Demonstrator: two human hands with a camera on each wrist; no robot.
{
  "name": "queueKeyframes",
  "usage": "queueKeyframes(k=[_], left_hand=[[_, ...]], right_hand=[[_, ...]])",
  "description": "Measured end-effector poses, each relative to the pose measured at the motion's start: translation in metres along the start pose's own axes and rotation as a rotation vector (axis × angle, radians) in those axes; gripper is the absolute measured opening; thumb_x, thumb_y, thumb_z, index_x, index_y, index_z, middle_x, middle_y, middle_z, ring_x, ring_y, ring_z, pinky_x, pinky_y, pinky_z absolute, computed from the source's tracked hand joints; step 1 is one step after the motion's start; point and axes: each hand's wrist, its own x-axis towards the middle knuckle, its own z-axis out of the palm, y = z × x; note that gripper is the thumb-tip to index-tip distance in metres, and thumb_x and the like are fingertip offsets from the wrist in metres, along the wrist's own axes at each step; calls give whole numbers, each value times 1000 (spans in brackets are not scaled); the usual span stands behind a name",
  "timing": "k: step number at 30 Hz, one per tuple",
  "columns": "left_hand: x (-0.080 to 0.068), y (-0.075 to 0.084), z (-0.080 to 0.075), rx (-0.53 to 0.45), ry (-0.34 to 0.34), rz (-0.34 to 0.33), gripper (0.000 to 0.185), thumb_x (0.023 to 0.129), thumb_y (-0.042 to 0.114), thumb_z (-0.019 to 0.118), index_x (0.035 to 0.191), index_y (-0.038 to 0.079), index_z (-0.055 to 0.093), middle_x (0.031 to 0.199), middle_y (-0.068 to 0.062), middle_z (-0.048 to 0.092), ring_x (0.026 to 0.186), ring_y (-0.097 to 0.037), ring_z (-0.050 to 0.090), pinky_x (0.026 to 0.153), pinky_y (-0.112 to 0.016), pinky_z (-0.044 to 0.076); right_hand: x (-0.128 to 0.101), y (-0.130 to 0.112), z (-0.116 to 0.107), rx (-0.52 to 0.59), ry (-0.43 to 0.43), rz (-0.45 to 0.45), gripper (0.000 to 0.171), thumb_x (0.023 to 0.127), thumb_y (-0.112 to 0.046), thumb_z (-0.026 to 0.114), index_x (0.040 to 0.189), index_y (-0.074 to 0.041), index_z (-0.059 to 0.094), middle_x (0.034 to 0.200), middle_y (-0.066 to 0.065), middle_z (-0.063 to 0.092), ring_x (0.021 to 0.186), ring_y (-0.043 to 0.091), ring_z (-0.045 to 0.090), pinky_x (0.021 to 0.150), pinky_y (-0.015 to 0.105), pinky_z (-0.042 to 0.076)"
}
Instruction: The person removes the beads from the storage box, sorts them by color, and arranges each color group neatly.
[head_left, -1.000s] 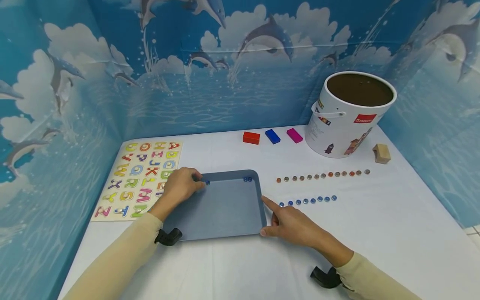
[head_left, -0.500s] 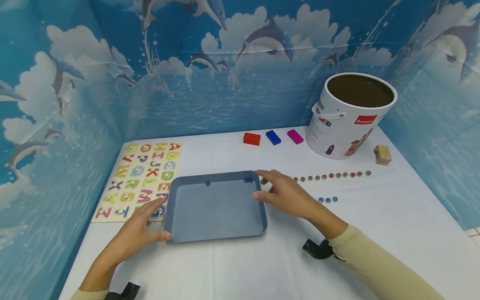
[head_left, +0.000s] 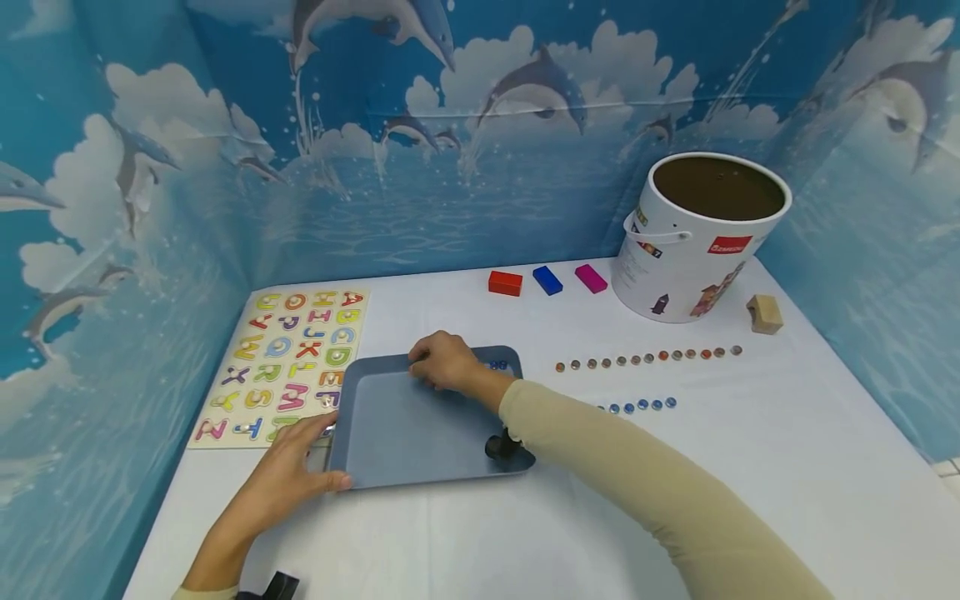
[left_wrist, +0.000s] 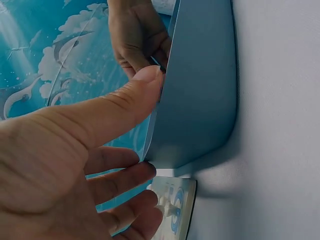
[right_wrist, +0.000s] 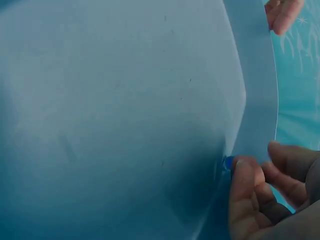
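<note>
Head view shows the right hand (head_left: pixel 444 360) now reaching across into the far side of the blue-grey tray (head_left: pixel 420 433), where half a second ago it hovered by the tray's right rim near the bead rows. Its fingers curl down at the far wall, right where a lone blue bead (right_wrist: pixel 228 162) lies; the right wrist view has the fingertips (right_wrist: pixel 245 172) touching that bead, though whether it is actually pinched I cannot tell. The left hand (head_left: pixel 288 475) keeps its place at the near left corner (thumb (left_wrist: pixel 135 95) pressed on the rim, fingers relaxed beside the alphabet puzzle (head_left: pixel 288 362)), steadying the tray on the white surface (head_left: pixel 750 467). Two more blue beads (head_left: pixel 498 365) sit at the far right corner. By my judgement, work has shifted to the beads inside the tray.
</note>
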Motion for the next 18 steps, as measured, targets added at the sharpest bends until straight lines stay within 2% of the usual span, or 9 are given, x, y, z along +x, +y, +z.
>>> queueKeyframes(k=[3, 6, 11, 14, 18], left_hand=[[0, -1, 0, 17, -5, 0, 101, 71, 44, 91, 152, 5, 45, 152, -23, 46, 140, -46, 37, 109, -69, 34], [-1, -3, 0, 33, -11, 0, 103, 69, 44, 92, 152, 4, 45, 151, -24, 48, 139, -46, 39, 109, -68, 36], [2, -3, 1, 32, 1, 28, 103, 68, 42, 93, 151, 3, 47, 148, -23, 51, 137, -45, 41, 108, -67, 37], [4, -1, 2, 39, 6, 37, 102, 67, 41, 94, 150, 2, 48, 147, -23, 52, 136, -44, 43, 108, -66, 37], [5, 0, 2, 68, 15, 43, 102, 66, 40, 95, 149, 2, 49, 145, -22, 53, 135, -43, 45, 107, -65, 39]], right_hand=[[1, -1, 8, -56, 37, 1, 23, 97, -11, 69, 118, -4, 73, 78, 4, 69, 59, 11, 61, 54, 23, 52], [0, 0, 15, -88, 30, 1, 22, 98, -11, 67, 117, -3, 74, 69, 5, 69, 53, 10, 60, 50, 22, 50], [1, 6, 20, -143, 53, -4, 19, 97, -10, 68, 112, -4, 77, 64, 2, 69, 50, 7, 59, 50, 20, 50], [0, 10, 18, -162, 76, -3, 18, 97, -10, 68, 111, -4, 77, 68, 2, 69, 51, 7, 61, 50, 21, 51], [-4, 14, 12, -220, 105, -22, 19, 98, -11, 67, 114, -6, 76, 82, 3, 71, 53, 8, 64, 51, 22, 53]])
